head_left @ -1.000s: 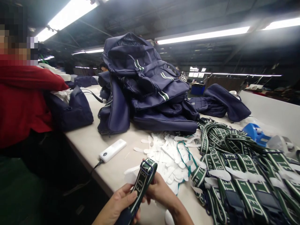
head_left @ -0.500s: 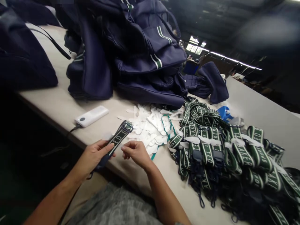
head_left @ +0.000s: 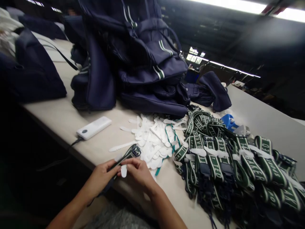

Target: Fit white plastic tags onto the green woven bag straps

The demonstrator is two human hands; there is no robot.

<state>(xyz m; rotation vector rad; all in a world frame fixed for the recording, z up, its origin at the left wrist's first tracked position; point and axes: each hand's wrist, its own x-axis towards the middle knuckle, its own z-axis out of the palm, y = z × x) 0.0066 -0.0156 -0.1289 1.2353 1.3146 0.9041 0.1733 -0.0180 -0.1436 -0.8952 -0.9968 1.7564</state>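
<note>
At the near edge of the bench [head_left: 59, 117], the left hand [head_left: 101, 178] is gripping a green-and-white strap [head_left: 126, 155], fingers curled around it, while the right hand [head_left: 139, 171] is pinching a small white tab [head_left: 123, 170] against it between thumb and fingertips. A heap of white tabs [head_left: 152, 143] is lying just beyond, with a strap pile [head_left: 228, 159] toward the right edge and navy bags [head_left: 143, 63] stacked behind.

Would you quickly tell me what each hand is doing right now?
Left hand: closed on a green-and-white woven strap.
Right hand: pinching a small white oval tab against that strap.
</note>
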